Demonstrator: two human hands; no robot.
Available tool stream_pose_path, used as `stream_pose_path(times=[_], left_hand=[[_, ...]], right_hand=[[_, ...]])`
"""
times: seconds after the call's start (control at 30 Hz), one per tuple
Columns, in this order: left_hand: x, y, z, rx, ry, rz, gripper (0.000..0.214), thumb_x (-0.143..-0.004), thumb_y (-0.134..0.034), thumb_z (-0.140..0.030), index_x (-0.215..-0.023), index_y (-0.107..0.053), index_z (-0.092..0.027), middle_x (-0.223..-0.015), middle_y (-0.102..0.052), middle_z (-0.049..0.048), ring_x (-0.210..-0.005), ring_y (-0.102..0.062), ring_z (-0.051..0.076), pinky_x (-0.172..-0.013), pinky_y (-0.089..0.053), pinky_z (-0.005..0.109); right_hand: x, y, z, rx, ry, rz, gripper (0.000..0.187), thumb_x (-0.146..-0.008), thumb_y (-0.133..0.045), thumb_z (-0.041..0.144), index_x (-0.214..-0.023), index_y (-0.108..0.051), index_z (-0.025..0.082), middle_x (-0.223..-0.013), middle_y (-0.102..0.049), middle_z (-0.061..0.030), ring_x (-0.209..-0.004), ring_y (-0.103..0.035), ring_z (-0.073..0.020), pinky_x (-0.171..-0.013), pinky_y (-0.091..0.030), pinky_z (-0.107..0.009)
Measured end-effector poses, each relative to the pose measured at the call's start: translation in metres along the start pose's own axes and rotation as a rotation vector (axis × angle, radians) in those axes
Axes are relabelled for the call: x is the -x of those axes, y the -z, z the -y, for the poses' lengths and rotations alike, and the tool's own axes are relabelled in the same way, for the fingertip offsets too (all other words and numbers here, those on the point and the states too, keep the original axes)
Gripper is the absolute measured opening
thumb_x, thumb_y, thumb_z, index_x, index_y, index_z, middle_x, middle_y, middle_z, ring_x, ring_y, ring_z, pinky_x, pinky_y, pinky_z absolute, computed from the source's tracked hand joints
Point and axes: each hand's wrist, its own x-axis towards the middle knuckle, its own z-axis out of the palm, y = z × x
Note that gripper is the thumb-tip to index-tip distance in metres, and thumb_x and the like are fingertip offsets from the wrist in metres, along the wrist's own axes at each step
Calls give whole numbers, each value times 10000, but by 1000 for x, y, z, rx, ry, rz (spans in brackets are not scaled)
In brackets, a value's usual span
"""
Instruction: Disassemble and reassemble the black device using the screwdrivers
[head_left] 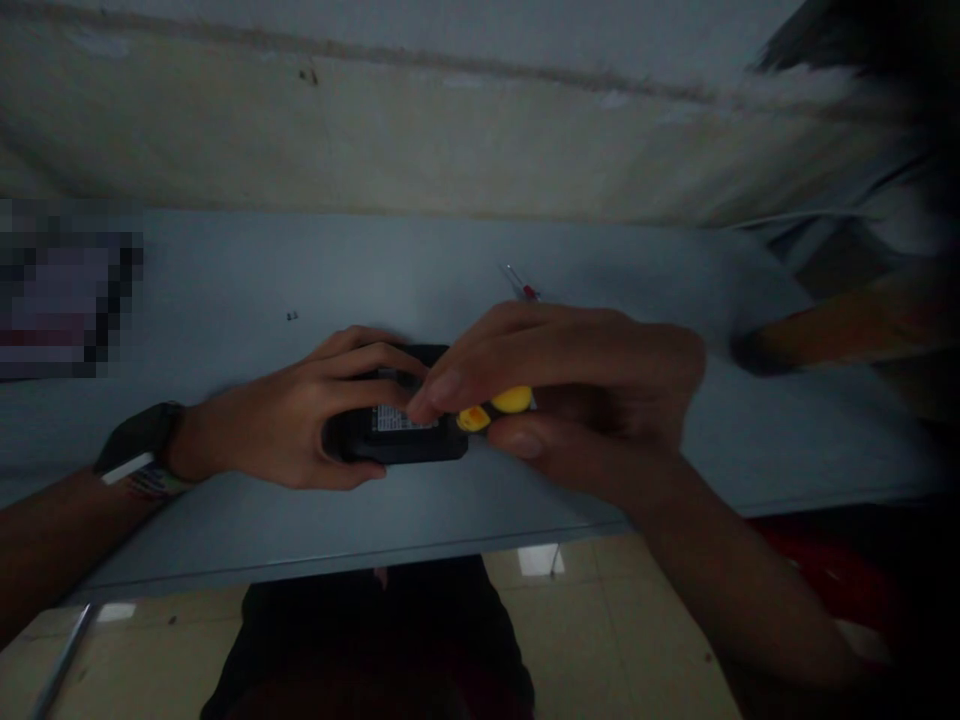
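A small black device (397, 438) with a white label lies on the grey table (300, 300). My left hand (300, 420) wraps round its left end and grips it. My right hand (570, 385) is closed on a yellow-handled tool (495, 408), probably a screwdriver, with fingertips resting on the device's top by the label. The tool's tip is hidden under my fingers. A dark watch (139, 440) is on my left wrist.
A thin red-tipped tool (521, 283) lies on the table behind my hands. A tiny dark speck (292, 316) sits at the left. A pixelated patch (64, 290) covers the far left. Another person's arm (847, 330) rests at the right. Tiled floor (615, 630) shows below the table edge.
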Motion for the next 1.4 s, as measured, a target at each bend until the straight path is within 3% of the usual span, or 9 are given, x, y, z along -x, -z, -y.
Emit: stream_pose_path(times=[0.13,0.23,0.47,0.63,0.8,1.0,1.17,1.3,1.4], left_hand=[[-2,1,-1,16,12,-7,546,-873,-842,-373,-1365,-630,-268,-1487,-615,108,-1414,-523,349,-1213,-482,532],[-2,2,-2,27,26,2,562,-866,-846,-357,-1382,-635,-287,-1500,-612,105,-1436,-511,353,-1225,-469,550],[-2,2,-2,58,58,20,480,-842,-862,-348,-1285,-694,-272,-1490,-616,110,-1426,-514,356,-1225,-439,556],[-4,2,-3,52,60,11,474,-836,-863,-357,-1272,-701,-265,-1445,-634,123,-1389,-532,350,-1210,-427,542],[-5,1,-2,46,55,-6,481,-825,-877,-399,-1256,-718,-259,-1425,-643,133,-1369,-548,359,-1201,-427,534],[-4,0,0,42,48,-9,500,-823,-868,-423,-1268,-712,-257,-1425,-637,136,-1356,-554,364,-1187,-435,548],[-3,0,1,52,39,-10,535,-804,-880,-416,-1290,-703,-278,-1418,-643,127,-1358,-552,369,-1194,-436,569],[-4,-1,1,51,51,-12,526,-810,-877,-415,-1288,-704,-278,-1433,-638,126,-1366,-551,366,-1189,-439,551],[-4,-1,0,54,56,-10,521,-808,-874,-421,-1279,-706,-273,-1431,-639,125,-1362,-551,365,-1194,-429,550]], right_hand=[[-2,5,-19,-79,53,65,170,-978,-753,321,-1124,-832,288,-993,-855,-20,-784,-796,-196,-624,-644,-294],[-4,8,-25,-119,78,100,198,-993,-711,346,-1139,-825,274,-984,-851,-42,-800,-799,-215,-611,-631,-311],[-21,-9,-2,-160,-42,-30,252,-944,-781,452,-1104,-769,258,-882,-814,-34,-814,-780,-226,-622,-618,-321],[-30,-19,0,-228,-97,-9,321,-934,-797,493,-1128,-719,250,-872,-798,-38,-824,-778,-232,-648,-624,-332],[-19,-15,-5,-288,-146,1,349,-925,-815,504,-1111,-675,244,-816,-772,-24,-765,-764,-221,-649,-622,-332],[-4,-10,-19,-304,31,-77,95,-985,-744,269,-1071,-704,264,-762,-761,6,-639,-733,-177,-548,-573,-281],[-4,-10,-24,-184,163,-104,154,-947,-764,260,-1096,-801,264,-938,-833,-57,-711,-759,-200,-558,-595,-315],[-4,-9,-18,-124,137,-133,188,-1012,-682,227,-1125,-832,234,-988,-842,-85,-795,-779,-208,-728,-647,-361],[-6,-10,-15,-96,144,-125,218,-1046,-629,241,-1088,-843,231,-932,-829,-68,-817,-771,-204,-744,-633,-343]])
